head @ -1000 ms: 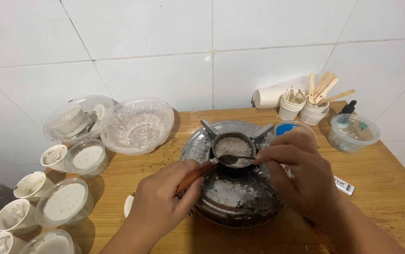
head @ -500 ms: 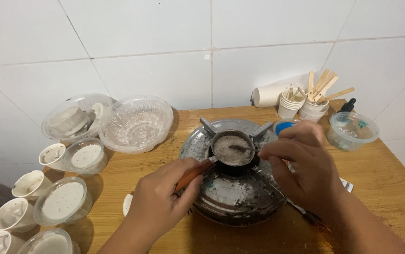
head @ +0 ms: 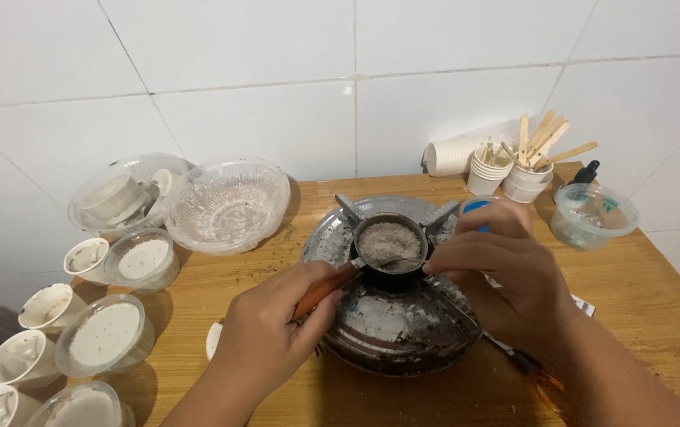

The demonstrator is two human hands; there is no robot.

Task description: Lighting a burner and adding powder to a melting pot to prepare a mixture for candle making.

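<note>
Left hand (head: 265, 348) clamped on pot handle (head: 320, 289); right hand (head: 506, 273) pinching spoon (head: 395, 262); glass bowl (head: 228, 204), lidded cups (head: 107, 336) left.

The right hand (head: 506, 273) drew the spoon (head: 395, 262) from the pan's (head: 388, 247) centre toward its 5 o'clock rim, and the grey powder (head: 387, 237) lay uncovered.

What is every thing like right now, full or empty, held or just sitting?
Small pot: on the stove, holding grey powder.
Stove: dirty, no flame seen.
Pot handle: gripped by left hand.
Spoon: held by right hand, tip in pot.
Glass bowl: nearly empty.
Lidded tubs: shut, white inside.
</note>
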